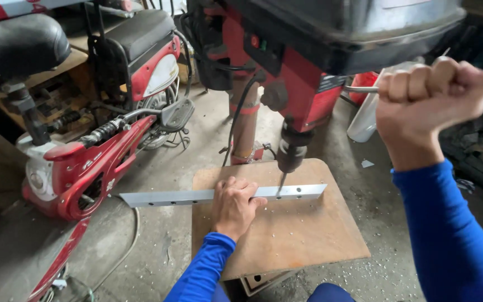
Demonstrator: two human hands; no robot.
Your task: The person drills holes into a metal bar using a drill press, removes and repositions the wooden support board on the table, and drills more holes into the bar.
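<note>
Both hands busy: left hand (233,202) presses flat on the aluminium bar (222,195) lying crosswise under the drill bit (281,182), right hand (429,98) fisted around the feed lever (360,89)

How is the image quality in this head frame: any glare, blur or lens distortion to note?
Head view: soft, even daylight with faint shadows; the long flat silver metal bar shows mild sheen, no blown-out glare. The left hand pressing it and the drill bit are sharp. The right hand, fisted on the thin metal feed lever, looks oversized near the lens; wide-angle stretching at the edges.
</note>
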